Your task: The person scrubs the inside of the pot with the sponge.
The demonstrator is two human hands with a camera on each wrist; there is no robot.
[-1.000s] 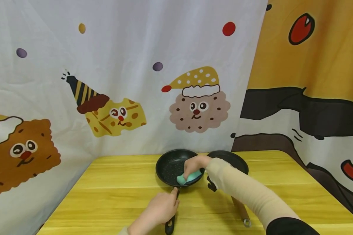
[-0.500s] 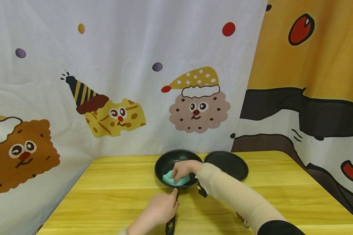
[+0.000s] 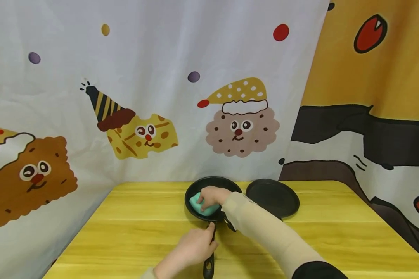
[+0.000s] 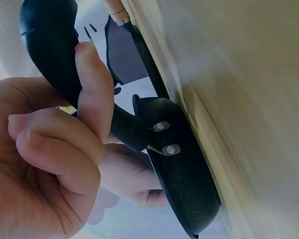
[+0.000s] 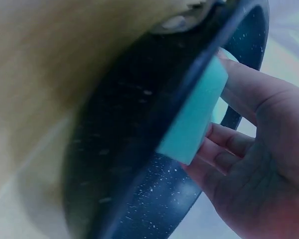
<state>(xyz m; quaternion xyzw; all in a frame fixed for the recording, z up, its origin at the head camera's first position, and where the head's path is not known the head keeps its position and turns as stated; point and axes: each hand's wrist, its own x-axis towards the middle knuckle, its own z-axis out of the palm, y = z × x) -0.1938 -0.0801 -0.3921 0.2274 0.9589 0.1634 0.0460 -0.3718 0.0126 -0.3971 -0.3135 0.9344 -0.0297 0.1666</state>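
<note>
A black speckled frying pan (image 3: 220,183) lies on the wooden table, its dark handle (image 3: 208,267) toward me. My left hand (image 3: 197,246) grips that handle, with one finger stretched along it near the pan; the left wrist view shows another finger (image 4: 94,84) hooked around it. Inside the pan, my right hand (image 3: 213,195) pinches a mint-green sponge (image 3: 208,211) against the inner surface, at the left of the bowl. From the right wrist, the thumb and fingers hold the sponge (image 5: 197,117) by its sides, partly behind the pan wall.
A flat black pan (image 3: 272,198) lies close to the frying pan's right; its wooden handle (image 4: 117,11) shows in the left wrist view and is hidden by my right sleeve (image 3: 265,232) from above. A cartoon-printed curtain (image 3: 153,46) hangs behind the table (image 3: 136,228).
My right hand has moved the sponge from the pan's right side to its left. The left hand keeps its hold on the handle. The head view has shifted slightly.
</note>
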